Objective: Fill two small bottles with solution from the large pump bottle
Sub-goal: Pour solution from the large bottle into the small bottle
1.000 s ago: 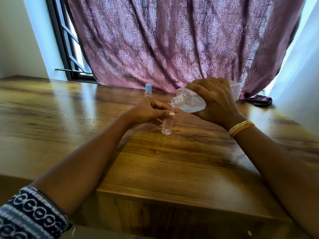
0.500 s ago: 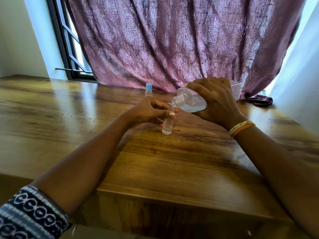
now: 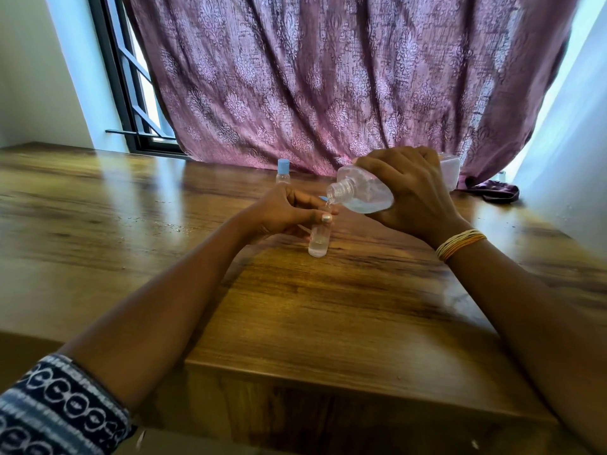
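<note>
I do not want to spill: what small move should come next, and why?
Probably keep the big bottle tilted and pour on: the right hand holds its neck over the small bottle, gripped by the left hand, which looks only partly full.

1. Wooden table (image 3: pixel 312 310): brown grain, glossy, with window light reflected on its far left part.
2. Curtain (image 3: pixel 328 77): mauve with a pale damask pattern, hanging in folds down to the table's far edge.
3. Window frame (image 3: pixel 128 93): black bars, left of the curtain.
4. Dark purple cloth (image 3: pixel 496 191): bunched on the table's far right, beside the curtain's lower corner.
5. Wall (image 3: pixel 36 67): pale, far left.
</note>
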Tool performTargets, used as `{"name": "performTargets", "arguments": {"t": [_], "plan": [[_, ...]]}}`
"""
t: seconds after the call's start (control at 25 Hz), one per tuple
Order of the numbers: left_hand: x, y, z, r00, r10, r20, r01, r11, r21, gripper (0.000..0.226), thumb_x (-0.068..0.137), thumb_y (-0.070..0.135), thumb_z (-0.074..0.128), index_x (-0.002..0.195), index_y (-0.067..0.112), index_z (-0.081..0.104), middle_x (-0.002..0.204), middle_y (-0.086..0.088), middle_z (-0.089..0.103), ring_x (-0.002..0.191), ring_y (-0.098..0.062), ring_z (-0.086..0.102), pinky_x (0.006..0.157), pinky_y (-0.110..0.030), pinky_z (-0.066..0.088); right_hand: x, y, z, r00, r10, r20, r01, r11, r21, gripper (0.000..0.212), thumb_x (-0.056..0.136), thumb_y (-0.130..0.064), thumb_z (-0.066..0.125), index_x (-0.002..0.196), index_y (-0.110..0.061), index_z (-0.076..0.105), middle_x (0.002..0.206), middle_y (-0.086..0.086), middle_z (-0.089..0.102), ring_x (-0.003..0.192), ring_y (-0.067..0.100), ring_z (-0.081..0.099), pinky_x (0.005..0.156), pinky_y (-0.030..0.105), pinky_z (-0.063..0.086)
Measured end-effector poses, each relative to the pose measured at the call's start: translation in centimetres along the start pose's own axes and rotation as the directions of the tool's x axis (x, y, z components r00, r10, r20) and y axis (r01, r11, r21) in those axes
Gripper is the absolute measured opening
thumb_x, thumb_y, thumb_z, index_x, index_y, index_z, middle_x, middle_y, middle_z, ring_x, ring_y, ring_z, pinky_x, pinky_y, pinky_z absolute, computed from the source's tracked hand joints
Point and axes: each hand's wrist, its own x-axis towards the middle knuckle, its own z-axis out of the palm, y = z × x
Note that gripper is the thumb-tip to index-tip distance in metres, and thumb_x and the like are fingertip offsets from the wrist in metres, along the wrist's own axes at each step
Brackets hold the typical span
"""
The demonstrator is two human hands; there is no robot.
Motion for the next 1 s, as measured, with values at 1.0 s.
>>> {"name": "performTargets", "arguments": {"t": [1.0], "plan": [[-0.18,0.24,0.09,1.000,-0.022,-0.013,0.022,1.000,-0.007,0.027,0.068,0.027,0.075,0.094,0.022,0.076,0.101,-0.005,0.076,0.091,-0.024,0.071,0.070,-0.028,0.061,0.05,0.09,0.22,1.000,-0.009,-0.004,0.009,1.000,0.000,0.055,0.083,-0.059,0.060,0.120,-0.019,0.063,0.115,0.002,0.066,0.100,0.027,0.061,0.082,0.042,0.036]]}}
